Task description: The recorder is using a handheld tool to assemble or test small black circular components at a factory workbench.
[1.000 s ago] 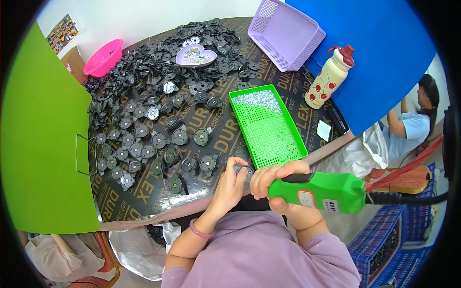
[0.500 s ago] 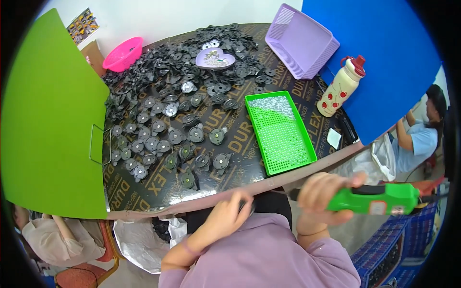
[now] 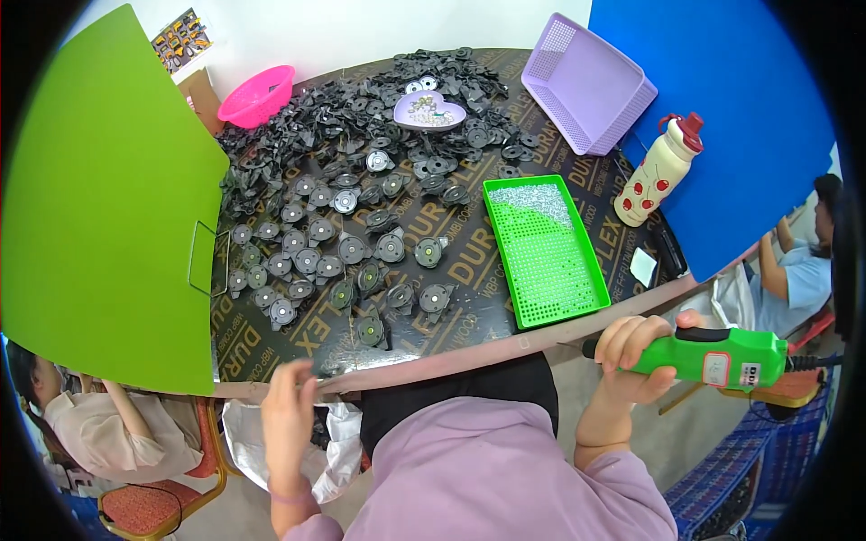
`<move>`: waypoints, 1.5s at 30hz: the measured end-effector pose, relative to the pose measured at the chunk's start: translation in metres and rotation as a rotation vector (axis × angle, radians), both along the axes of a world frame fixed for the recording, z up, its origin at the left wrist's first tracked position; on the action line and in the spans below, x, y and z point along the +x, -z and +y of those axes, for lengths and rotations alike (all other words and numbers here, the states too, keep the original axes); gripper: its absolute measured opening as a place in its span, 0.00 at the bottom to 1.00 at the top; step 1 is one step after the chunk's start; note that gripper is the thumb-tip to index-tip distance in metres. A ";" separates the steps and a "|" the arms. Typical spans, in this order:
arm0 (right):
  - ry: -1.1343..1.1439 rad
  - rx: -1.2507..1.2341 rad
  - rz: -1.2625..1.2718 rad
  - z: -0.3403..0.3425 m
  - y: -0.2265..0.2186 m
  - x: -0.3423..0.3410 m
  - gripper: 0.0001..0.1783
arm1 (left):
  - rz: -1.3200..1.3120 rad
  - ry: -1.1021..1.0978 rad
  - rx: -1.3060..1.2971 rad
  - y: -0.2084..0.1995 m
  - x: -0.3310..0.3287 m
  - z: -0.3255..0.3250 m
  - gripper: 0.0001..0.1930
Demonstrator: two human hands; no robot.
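Observation:
My right hand (image 3: 634, 356) grips a green electric screwdriver (image 3: 713, 358) held level off the table's front right edge, its black tip pointing left. My left hand (image 3: 290, 410) rests at the table's front edge, fingers curled over the rim, holding nothing that I can see. Several black round parts (image 3: 361, 261) with metal centres lie in rows on the dark table (image 3: 469, 298) beyond it. A green perforated tray (image 3: 545, 249) with small silver screws at its far end sits to the right of them.
A heap of black parts (image 3: 379, 108) fills the table's back, with a purple heart-shaped dish (image 3: 429, 112), a pink bowl (image 3: 257, 95) and a lilac basket (image 3: 588, 83). A cherry-patterned bottle (image 3: 661, 176) stands right. Green (image 3: 99, 207) and blue (image 3: 722, 117) dividers flank the table; other people sit beyond them.
My right hand has carried the green screwdriver away from the table centre, out to the right. My left hand has slid left and down along the table's edge.

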State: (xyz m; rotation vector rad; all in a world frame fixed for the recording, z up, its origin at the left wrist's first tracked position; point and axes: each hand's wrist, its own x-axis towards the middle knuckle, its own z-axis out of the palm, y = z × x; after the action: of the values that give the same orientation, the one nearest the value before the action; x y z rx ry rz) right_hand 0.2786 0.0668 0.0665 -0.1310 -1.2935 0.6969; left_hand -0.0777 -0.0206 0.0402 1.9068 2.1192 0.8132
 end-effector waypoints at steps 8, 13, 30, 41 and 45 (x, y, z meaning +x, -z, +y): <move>0.135 -0.048 -0.021 0.000 0.004 0.023 0.29 | 0.194 0.227 -0.079 -0.003 0.048 0.079 0.18; 0.191 -0.181 0.035 0.024 0.012 0.038 0.30 | 0.175 0.251 -0.141 0.002 0.053 0.079 0.17; 0.189 -0.200 -0.036 0.041 0.027 0.030 0.28 | -1.231 0.472 -0.417 0.013 0.099 0.070 0.13; 0.219 -0.319 -0.148 0.045 0.043 0.026 0.28 | -1.181 0.476 -0.412 0.051 0.168 0.105 0.10; 0.220 -0.318 -0.157 0.045 0.044 0.027 0.27 | -1.103 0.505 -0.371 0.055 0.168 0.110 0.10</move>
State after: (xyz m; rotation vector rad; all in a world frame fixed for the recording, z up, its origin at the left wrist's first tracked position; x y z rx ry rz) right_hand 0.3057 0.1117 0.0222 -0.5882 -1.2853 0.7089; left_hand 0.0898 0.0895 -0.0149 1.2172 0.9775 0.9353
